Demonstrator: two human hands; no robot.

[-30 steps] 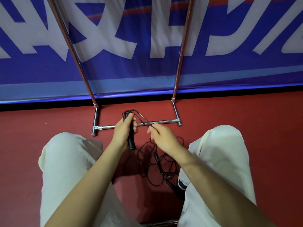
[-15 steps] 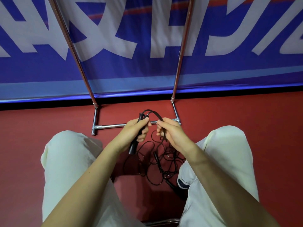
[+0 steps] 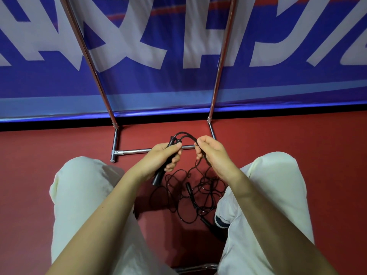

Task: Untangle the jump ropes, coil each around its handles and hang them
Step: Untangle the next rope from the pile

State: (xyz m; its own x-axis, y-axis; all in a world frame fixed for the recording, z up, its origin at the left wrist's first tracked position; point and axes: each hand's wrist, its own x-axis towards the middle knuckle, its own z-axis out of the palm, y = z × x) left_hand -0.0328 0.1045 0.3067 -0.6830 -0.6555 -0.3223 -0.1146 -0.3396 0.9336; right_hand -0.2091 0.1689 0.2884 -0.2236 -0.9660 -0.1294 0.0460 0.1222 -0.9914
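Left hand (image 3: 158, 157) clamped on black handle (image 3: 165, 161); right hand (image 3: 213, 155) pinches rope (image 3: 187, 135) arcing between them. Tangled ropes (image 3: 190, 195) on floor (image 3: 39, 175) at 6 o'clock of hands, rack (image 3: 135, 151) at 12. Risk – pulling loop taut tightens knot below, or drags pile – second handle snags.

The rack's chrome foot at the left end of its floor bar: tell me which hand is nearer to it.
Left. The left hand grips the black handle just right of the chrome foot; the right hand pinches rope farther right.
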